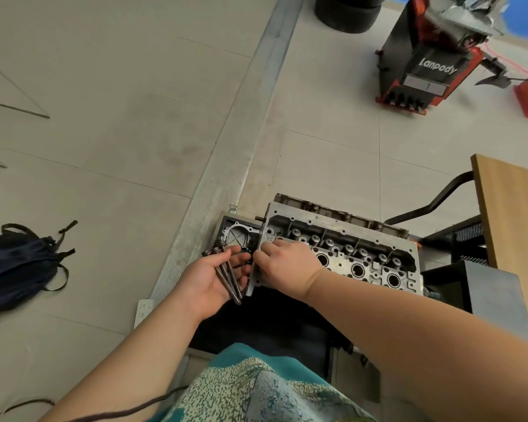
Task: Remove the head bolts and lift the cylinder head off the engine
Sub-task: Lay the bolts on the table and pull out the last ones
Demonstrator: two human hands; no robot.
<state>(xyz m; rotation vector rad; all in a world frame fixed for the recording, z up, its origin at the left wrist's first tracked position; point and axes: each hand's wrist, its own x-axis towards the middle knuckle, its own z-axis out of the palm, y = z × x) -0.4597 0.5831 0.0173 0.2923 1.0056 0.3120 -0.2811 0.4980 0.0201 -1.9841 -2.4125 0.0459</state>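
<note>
The grey aluminium cylinder head (357, 254) sits on the engine block, valve springs and round bores facing up. My left hand (214, 280) lies palm up just left of the head and holds three long dark head bolts (227, 274) across the palm, heads pointing away from me. My right hand (284, 268) rests on the head's near-left corner with its fingers curled down at the edge. What the fingertips grip is hidden.
A dark engine end cover (237, 236) lies left of the head. A wooden board (512, 214) and a black stand are on the right. A dark blue bag (19, 266) lies on the floor at left. A red tyre machine (430, 56) stands far back.
</note>
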